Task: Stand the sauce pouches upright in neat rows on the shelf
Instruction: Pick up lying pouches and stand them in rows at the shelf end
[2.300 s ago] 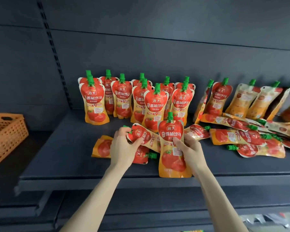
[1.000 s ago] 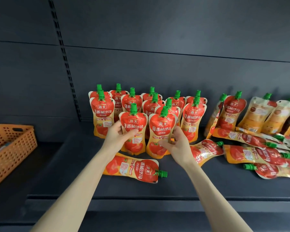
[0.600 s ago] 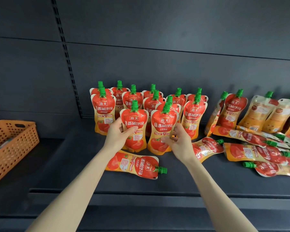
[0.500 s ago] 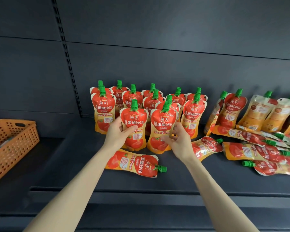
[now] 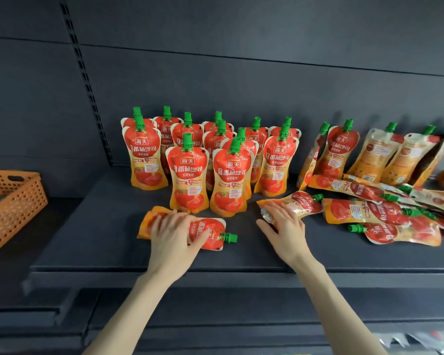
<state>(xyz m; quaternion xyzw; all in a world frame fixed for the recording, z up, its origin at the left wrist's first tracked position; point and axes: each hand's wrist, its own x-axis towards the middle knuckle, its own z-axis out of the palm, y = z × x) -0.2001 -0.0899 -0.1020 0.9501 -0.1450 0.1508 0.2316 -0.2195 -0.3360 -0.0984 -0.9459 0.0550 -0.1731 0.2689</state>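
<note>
1. Shelf [image 5: 100,242]: dark, with a dark back panel behind; it carries red-and-orange sauce pouches with green caps.
2. Standing pouches [image 5: 217,155] form a cluster at the back centre, several rows deep, caps up, labels facing forward.
3. Two front pouches stand side by side ahead of that cluster: front left pouch [image 5: 187,175] and front right pouch [image 5: 231,179], touching or nearly so.
4. Flat pouch [image 5: 208,233] lies on its side just in front of those two, cap pointing right.
5. Left hand [image 5: 173,234] rests on top of the flat pouch, fingers draped over its middle; whether they grip it or only press down, I cannot tell.
6. Second flat pouch [image 5: 299,203] lies to the right of the front pair, cap angled up and right.
7. Right hand [image 5: 283,228] lies on the lower end of this pouch, fingers loosely spread over it, not clearly closed around it.
8. Leaning pouches [image 5: 341,149] tilt against the back panel at the right.
9. Pile [image 5: 384,213] of fallen pouches lies overlapping in front of the leaning ones.
10. Basket [image 5: 13,201], orange and perforated, sits at the far left, well apart from the pouches.
</note>
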